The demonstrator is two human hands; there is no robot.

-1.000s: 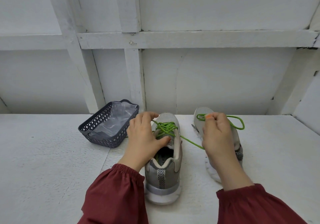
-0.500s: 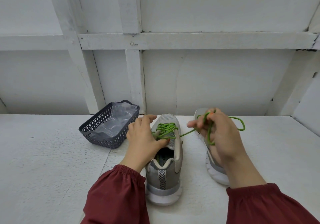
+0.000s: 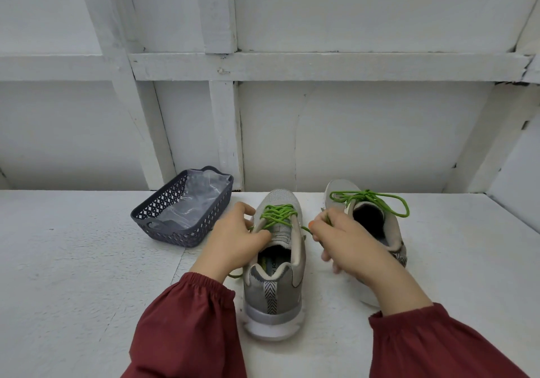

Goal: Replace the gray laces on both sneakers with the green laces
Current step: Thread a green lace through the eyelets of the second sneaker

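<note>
near sneaker (image 3: 274,290) mid-counter (image 3: 73,260), heel toward person. left hand (image 3: 233,240) curled at its eyelets, pinching green lace (image 3: 277,214), probably for tension. right hand (image 3: 347,240) pinches the other end, probably to tie. far sneaker (image 3: 336,190), nearer back edge, already bowed.

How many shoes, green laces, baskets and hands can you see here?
Sneakers: 2 (left sneaker, right sneaker)
Green laces: 2 (left sneaker's lace, right sneaker's lace)
Baskets: 1 (basket)
Hands: 2 (left hand, right hand)
Total: 7
</note>
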